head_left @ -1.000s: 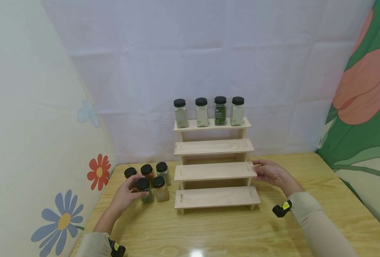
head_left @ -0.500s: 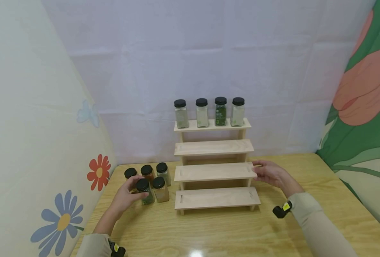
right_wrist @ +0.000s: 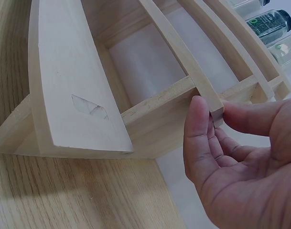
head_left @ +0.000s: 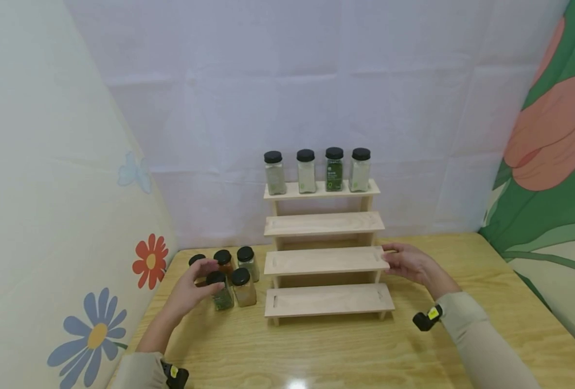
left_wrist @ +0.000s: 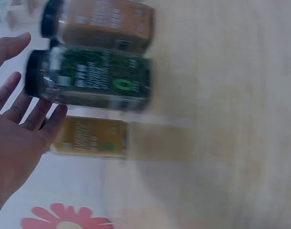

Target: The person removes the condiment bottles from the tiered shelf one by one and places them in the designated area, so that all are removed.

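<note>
My left hand is around a black-lidded spice jar with green contents, its thumb and fingers spread. In the left wrist view the fingers lie behind the lid end of that jar, and the thumb stands off from the lid. A wooden stepped rack stands at the middle of the table. With thumb and fingers, my right hand pinches the right end of the rack's second step from the bottom; the right wrist view shows this board end between thumb and index finger.
Close about the green jar stand several more spice jars, among them a tan one and an orange-red one. Several jars, including a green-labelled one, stand on the rack's top step. A white cloth hangs behind the table.
My left fingers and thumb have spread and lifted off the green jar's lid, the hand shifting slightly left and up. The jar stays in place. My right hand has not moved.
</note>
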{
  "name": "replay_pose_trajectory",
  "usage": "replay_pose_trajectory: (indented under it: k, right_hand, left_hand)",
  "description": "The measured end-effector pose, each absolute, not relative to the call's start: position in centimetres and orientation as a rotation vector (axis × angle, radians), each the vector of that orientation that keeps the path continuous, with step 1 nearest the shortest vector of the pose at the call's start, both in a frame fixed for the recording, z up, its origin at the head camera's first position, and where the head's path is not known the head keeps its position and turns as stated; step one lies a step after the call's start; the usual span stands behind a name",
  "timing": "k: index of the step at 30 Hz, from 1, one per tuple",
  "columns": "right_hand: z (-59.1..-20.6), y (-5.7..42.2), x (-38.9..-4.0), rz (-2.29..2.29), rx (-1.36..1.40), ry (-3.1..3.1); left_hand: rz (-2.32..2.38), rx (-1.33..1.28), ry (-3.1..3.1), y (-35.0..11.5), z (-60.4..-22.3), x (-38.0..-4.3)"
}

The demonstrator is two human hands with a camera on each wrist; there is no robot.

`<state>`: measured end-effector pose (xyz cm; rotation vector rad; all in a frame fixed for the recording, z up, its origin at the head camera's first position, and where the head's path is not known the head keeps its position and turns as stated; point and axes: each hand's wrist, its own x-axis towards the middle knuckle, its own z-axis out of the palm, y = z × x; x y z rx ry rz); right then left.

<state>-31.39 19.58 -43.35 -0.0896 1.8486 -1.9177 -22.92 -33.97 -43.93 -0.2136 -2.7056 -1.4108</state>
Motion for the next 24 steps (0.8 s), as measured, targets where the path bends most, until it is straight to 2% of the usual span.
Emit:
replay_pose_trajectory:
  k: [15,24]
  right_hand:
    - [-43.2,19.5,-31.2,-1.927,-0.079,1.838]
    - [-43.2,19.6,-31.2,-1.913,-0.079,1.853]
  left_hand:
    - [-1.421,-0.307,-2.633,-32.5,-38.7,-24.8]
    - [-1.444,-0.372,-2.610,-30.8,-36.4,-27.2]
